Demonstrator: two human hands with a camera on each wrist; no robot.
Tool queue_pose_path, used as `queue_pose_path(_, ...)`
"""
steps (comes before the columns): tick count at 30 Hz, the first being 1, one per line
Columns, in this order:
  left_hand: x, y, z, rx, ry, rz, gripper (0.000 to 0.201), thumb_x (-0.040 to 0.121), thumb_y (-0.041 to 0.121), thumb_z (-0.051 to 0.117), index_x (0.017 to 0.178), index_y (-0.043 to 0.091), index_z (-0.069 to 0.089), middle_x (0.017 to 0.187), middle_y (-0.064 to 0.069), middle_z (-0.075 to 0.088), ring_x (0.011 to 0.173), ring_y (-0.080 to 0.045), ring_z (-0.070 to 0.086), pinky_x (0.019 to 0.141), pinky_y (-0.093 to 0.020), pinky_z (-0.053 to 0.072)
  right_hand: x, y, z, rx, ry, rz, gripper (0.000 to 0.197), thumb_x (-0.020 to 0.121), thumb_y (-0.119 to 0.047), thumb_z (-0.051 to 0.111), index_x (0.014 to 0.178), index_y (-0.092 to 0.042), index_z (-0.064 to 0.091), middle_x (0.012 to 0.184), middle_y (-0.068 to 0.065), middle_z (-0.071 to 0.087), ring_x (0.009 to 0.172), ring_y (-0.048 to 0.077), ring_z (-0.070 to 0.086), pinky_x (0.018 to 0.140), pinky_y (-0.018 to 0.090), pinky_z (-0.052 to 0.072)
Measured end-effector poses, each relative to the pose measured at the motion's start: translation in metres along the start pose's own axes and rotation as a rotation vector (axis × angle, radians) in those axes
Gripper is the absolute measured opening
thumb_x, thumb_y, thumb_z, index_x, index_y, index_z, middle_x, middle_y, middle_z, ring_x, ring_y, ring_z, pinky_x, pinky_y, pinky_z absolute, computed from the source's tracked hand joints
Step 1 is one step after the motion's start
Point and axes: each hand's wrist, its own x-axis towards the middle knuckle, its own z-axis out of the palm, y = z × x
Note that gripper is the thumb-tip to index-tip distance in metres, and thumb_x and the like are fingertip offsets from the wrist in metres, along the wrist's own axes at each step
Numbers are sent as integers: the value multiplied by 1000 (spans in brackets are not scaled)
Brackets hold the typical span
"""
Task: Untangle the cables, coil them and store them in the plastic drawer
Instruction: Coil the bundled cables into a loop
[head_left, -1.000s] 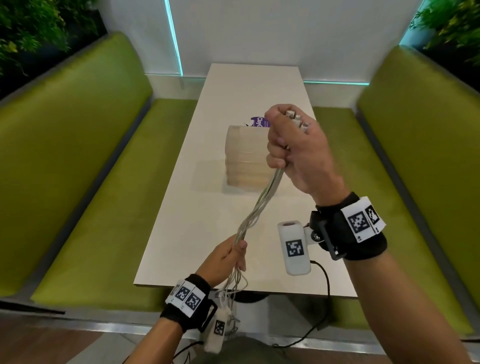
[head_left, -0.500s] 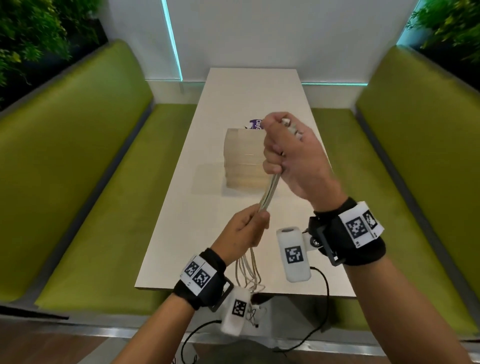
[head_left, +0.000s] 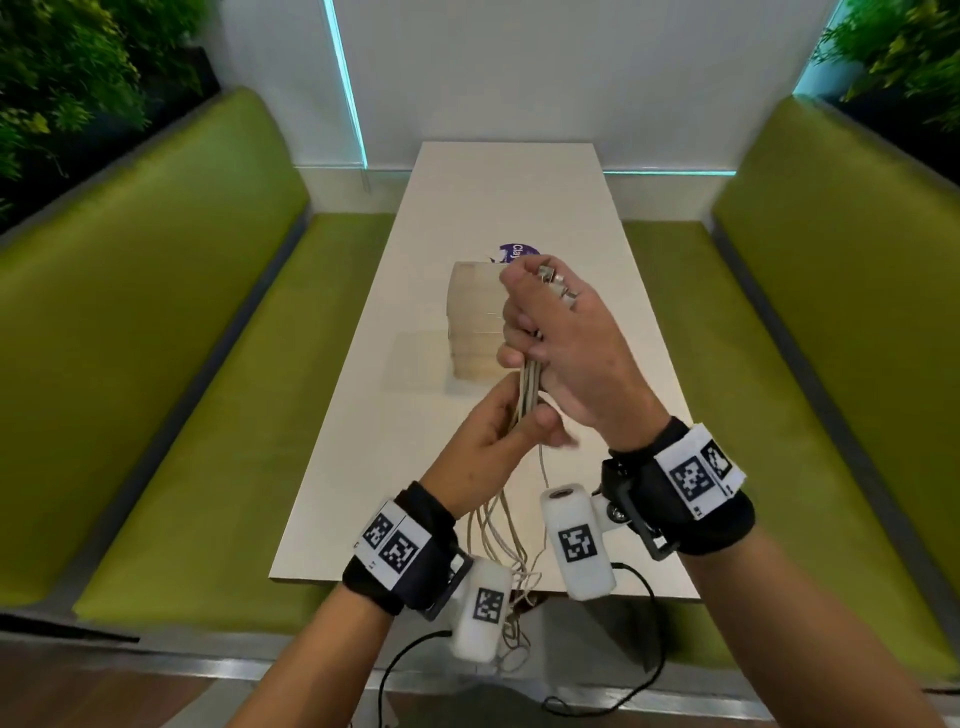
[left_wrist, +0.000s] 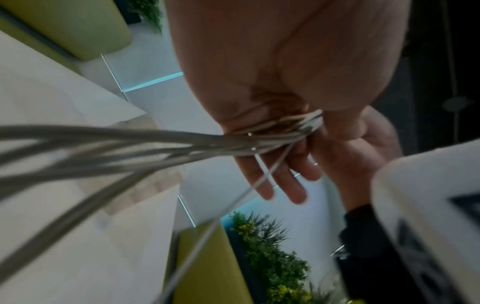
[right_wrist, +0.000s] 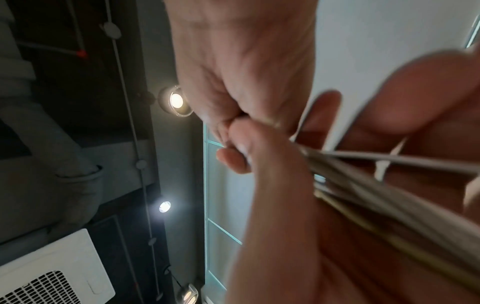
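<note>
A bundle of pale grey cables (head_left: 529, 387) is held upright over the table. My right hand (head_left: 566, 343) grips its top, and metal plugs (head_left: 558, 287) stick out above the fist. Just below, my left hand (head_left: 488, 441) holds the same bundle with the thumb across it. The loose ends (head_left: 498, 540) hang in loops past the table's front edge. In the left wrist view the cables (left_wrist: 130, 148) run across the palm (left_wrist: 259, 61). The right wrist view shows the strands (right_wrist: 389, 185) leaving my closed fist (right_wrist: 233, 61). The translucent plastic drawer unit (head_left: 472, 312) stands behind my hands, partly hidden.
The drawer unit sits mid-way along a narrow white table (head_left: 519, 197), with a purple round item (head_left: 514, 252) behind it. Green benches (head_left: 182, 364) (head_left: 779, 364) run along both sides. Black camera leads hang below my wrists near the table's front edge.
My left hand has slid up the bundle from near the table's front edge to just under my right hand. The right hand has come slightly lower and nearer.
</note>
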Motion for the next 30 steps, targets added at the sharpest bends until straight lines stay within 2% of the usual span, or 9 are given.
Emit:
queue_pose_path(2, 3, 3, 5, -41, 33, -4, 19, 96, 31, 44, 91, 14, 50, 55, 11, 48, 47, -8, 44, 50, -23, 40, 0, 3, -4, -46, 19, -11, 9, 98, -17, 52, 90, -12, 50, 59, -1, 37, 45, 10, 34, 51, 26, 45)
queue_pose_path(7, -1, -2, -7, 18, 66, -54, 31, 97, 35, 36, 80, 12, 48, 49, 12, 35, 43, -6, 28, 43, -18, 25, 3, -3, -37, -451, -42, 150, 49, 81, -33, 67, 120, -11, 48, 100, 7, 62, 86, 21, 65, 83, 39, 55)
queue_pose_path(11, -2, -7, -21, 103, 61, -127, 33, 101, 33, 39, 77, 12, 48, 49, 12, 33, 43, -8, 26, 43, -20, 24, 2, -18, -49, -869, 43, 13, 108, 59, -40, 84, 147, -30, 21, 145, 3, 36, 125, 19, 44, 106, 38, 39)
queue_pose_path(15, -5, -9, -32, 206, -73, -220, 34, 100, 33, 43, 75, 11, 49, 47, 12, 34, 42, -8, 26, 43, -18, 24, -7, -17, -39, -1607, -308, -133, 98, 67, -38, 82, 147, -37, 26, 160, 2, 10, 147, 27, 2, 118, 54, 8)
queue_pose_path(19, -6, -6, -36, 229, -236, -267, 43, 95, 40, 45, 83, 0, 53, 53, 10, 33, 46, -8, 27, 45, -18, 24, -12, 18, -26, -2019, -715, 117, 52, 87, -39, 61, 136, -32, 45, 158, -1, 19, 147, 26, -5, 111, 63, -7)
queue_pose_path(21, -8, -3, -41, 210, -271, -277, 39, 93, 43, 46, 81, 7, 54, 53, 10, 32, 48, -9, 27, 45, -19, 24, -10, 19, -30, -1824, -742, 300, 24, 94, -30, 53, 117, -23, 57, 134, 1, 55, 133, 23, 36, 113, 55, 12)
queue_pose_path(23, -11, -1, -46, 188, -251, -274, 33, 92, 41, 49, 77, 12, 56, 53, 11, 34, 48, -10, 28, 46, -19, 25, -7, 11, -36, -1502, -741, 457, 14, 96, -24, 48, 98, -17, 60, 94, 7, 69, 78, 16, 58, 83, 36, 45)
queue_pose_path(26, -16, -6, -48, 71, -187, -220, 27, 90, 36, 54, 79, 12, 58, 54, 8, 43, 47, -11, 39, 49, -20, 34, -2, -6, -39, -1311, -747, 472, 19, 98, -26, 47, 87, -14, 58, 64, 1, 54, 51, 13, 54, 53, 28, 43)
queue_pose_path(30, -20, -15, -42, 102, -153, -142, 28, 86, 44, 50, 81, 17, 52, 60, 2, 57, 58, -13, 52, 60, -19, 39, 5, -25, -41, -1204, -656, 394, 26, 98, -30, 48, 82, -12, 58, 64, -2, 45, 54, 18, 53, 56, 34, 48)
